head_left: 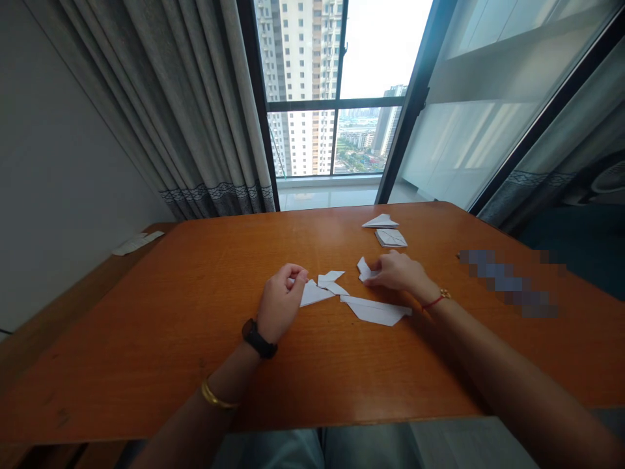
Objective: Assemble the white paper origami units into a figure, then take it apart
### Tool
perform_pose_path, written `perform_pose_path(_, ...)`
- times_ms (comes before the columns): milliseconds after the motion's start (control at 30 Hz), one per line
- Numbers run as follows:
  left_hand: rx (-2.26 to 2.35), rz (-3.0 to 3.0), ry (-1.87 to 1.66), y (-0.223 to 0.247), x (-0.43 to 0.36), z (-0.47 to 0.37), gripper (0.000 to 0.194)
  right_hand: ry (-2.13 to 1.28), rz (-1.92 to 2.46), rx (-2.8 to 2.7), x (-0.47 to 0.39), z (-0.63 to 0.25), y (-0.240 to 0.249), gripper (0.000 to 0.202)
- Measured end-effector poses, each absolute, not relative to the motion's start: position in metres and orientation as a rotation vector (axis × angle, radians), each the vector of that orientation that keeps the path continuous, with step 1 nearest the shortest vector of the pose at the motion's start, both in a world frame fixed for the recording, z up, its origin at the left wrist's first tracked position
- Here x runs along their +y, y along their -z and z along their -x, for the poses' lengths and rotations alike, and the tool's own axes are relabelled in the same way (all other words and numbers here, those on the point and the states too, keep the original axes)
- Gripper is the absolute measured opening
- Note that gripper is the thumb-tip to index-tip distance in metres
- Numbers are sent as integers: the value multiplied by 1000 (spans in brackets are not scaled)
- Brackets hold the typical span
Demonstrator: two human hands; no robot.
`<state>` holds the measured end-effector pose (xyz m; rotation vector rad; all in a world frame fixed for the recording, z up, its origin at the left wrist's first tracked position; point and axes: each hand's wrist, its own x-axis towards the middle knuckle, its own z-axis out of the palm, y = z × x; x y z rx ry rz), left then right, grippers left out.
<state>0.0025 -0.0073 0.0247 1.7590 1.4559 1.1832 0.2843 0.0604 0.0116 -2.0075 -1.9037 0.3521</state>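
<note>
The pieces (375,311) are matt paper, the tabletop (195,293) glossy wood.

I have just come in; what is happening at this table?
A person works with folded white paper at a wooden table. The left hand is at a triangular piece; the right hand touches a small piece. A long piece lies nearest the person; a pointed piece and a squarish one lie farther back.

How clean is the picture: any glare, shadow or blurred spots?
Head view: window glare whitens the sky; the wall at left is dim; a soft shadow runs beside the right forearm; a pixelated patch masks part of the table; the long paper piece reads clearly enough.
</note>
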Motion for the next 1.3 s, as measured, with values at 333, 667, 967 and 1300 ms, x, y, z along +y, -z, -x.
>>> perform_pose_path(333,1058,-1536,-877,-17,-10,-13,35,-1282,1115,-1727,10,-209,-28,33)
perform_pose_path(667,1160,-887,-1375,-23,7,-1,14,-106,1364,-2492,18,-204,-8,19)
perform_pose_path(967,946,-732,-1239,-28,3,1,21,362,1155,-2114,11,-202,-14,21)
perform_pose_path(1300,770,-860,-932,-25,-8,-5,27,455,979,-2095,-2,-198,-15,16)
